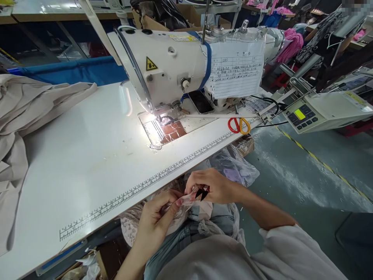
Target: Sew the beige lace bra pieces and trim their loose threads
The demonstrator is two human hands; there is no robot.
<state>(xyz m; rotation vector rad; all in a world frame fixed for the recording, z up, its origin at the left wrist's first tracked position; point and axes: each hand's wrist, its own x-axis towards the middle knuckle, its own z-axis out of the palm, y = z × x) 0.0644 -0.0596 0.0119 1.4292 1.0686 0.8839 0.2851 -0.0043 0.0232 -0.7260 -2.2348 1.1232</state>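
Both hands are over my lap, just off the front edge of the sewing table. My left hand (pixel 159 214) is closed, pinching a sheer pale pink fabric (pixel 186 200) between thumb and fingers. My right hand (pixel 211 184) is closed too, its fingertips at the same fabric. Two dark pointed blades of thread snips (pixel 201 193) stick out from under its palm; the handles are mostly hidden. Pale lace cloth (pixel 129 227) hangs below my left hand and lies across my lap.
A white sewing machine (pixel 175 62) stands on the table (pixel 81 163), its lamp lit. Red-and-yellow-handled scissors (pixel 239 125) and a phone (pixel 201 102) lie near it. Beige fabric (pixel 17 116) is heaped at left. A control box (pixel 323 109) juts out at right.
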